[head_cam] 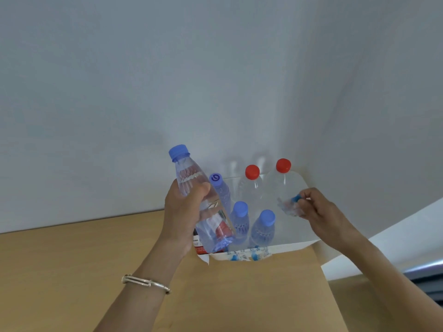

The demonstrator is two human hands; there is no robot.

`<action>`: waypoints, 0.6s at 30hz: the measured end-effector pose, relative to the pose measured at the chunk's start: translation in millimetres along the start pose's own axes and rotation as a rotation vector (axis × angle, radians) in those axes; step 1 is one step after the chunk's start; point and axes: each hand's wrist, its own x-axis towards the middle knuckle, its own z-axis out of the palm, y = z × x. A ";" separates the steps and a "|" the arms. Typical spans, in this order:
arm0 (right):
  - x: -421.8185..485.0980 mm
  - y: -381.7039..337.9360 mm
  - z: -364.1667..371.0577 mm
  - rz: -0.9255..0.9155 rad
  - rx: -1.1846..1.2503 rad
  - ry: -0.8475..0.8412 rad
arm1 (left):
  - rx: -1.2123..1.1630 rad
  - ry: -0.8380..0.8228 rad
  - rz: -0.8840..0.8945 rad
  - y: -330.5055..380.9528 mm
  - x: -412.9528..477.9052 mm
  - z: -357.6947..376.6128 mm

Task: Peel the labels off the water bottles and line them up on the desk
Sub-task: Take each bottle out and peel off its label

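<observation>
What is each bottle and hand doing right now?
Held bottle: tilted, capped, gripped by the left hand.
Crumpled label: pinched in the right hand.
Red-capped bottles: upright, capped.
Other blue-capped bottles: upright, capped.
Loose labels: lying in front of the bottles.

The left hand is gripping a bottle around its middle, with the thumb lying across the front. It is holding the bottle raised and tilted, cap leaning to the left. Its forearm is angling up from the lower left, wearing a silver bracelet at the wrist. The right hand is pinching a crumpled label scrap between thumb and fingertips, its forearm angling in from the lower right.
</observation>
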 end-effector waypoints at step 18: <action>-31.0 35.2 10.8 -0.338 -0.719 -0.382 | 0.300 -0.209 0.060 -8.3 -28.8 78.0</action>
